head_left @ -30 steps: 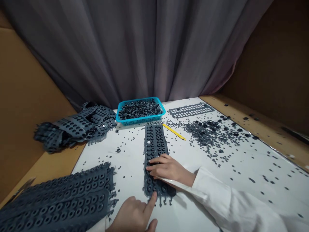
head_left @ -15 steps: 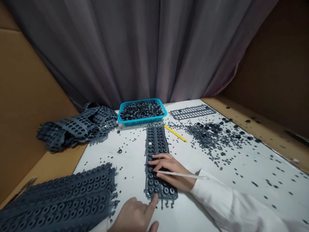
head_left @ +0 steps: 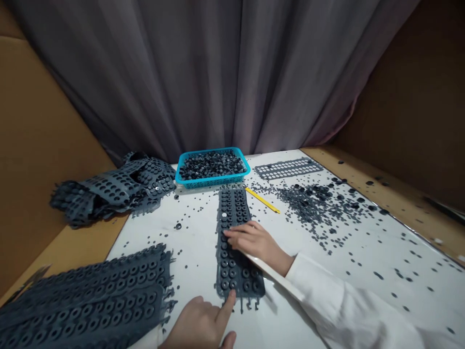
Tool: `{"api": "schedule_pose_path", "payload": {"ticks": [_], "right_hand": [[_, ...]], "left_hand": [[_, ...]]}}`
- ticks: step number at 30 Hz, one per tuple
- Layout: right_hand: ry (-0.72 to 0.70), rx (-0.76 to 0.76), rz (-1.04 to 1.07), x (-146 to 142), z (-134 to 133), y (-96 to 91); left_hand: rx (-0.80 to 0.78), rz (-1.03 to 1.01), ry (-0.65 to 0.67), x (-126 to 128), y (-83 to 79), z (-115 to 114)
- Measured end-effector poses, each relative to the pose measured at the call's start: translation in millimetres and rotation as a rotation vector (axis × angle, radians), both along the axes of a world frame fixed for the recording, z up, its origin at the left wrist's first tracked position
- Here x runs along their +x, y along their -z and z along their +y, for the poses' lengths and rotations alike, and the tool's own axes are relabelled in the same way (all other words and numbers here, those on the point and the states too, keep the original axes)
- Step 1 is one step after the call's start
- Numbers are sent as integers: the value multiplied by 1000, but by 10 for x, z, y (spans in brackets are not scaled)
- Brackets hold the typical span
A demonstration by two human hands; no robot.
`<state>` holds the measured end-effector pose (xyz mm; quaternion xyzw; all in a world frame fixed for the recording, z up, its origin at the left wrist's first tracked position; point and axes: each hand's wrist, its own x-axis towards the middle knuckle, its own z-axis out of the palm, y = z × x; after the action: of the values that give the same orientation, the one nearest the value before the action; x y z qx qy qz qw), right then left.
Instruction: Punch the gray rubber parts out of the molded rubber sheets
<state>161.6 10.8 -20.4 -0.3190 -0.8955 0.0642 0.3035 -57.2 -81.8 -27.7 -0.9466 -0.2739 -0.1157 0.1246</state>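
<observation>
A dark grey rubber sheet (head_left: 222, 264) with rows of ring-shaped pieces lies lengthwise in front of me. My left hand (head_left: 204, 320) holds nothing; its index finger is stretched out, touching the sheet's near edge, the thumb is apart and the other fingers are curled. Over the sheet's middle, my right hand (head_left: 259, 246) is closed around a white flat stick (head_left: 278, 278). The stick slants back toward my right sleeve, and its front end is hidden by the fingers. Those fingertips touch the sheet's left rows. A white dot (head_left: 224, 214) shows farther up the sheet.
Stacked sheets (head_left: 109, 300) lie at the left front, with crumpled sheets (head_left: 109, 186) behind them. A blue basket (head_left: 212, 182) holds many small dark pieces. Right of the sheet are a yellow stick (head_left: 262, 200), a punched-out sheet (head_left: 288, 168) and scattered dark discs (head_left: 308, 206).
My right hand has turned and drawn its fingers together, and the white stick has swung to a steeper slant with its rear end lower. My left finger stays at the sheet's near edge.
</observation>
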Motion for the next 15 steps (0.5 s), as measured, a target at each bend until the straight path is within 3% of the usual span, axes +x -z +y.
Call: {"api": "schedule_pose_path", "payload": {"ticks": [2,4,10,15], "right_hand": [[174,-48,94,12,7,-24],[243,-148,187,14,-19,-67],[-4,-312,191,-37,-125,-107],[-87,-370,161,-51,-132,-127]], "left_hand": [[0,11,-1,-2,0,-6],[2,18,7,-4,7,-6],[-11,26,33,-1,44,31],[-11,23,20,14,31,11]]}}
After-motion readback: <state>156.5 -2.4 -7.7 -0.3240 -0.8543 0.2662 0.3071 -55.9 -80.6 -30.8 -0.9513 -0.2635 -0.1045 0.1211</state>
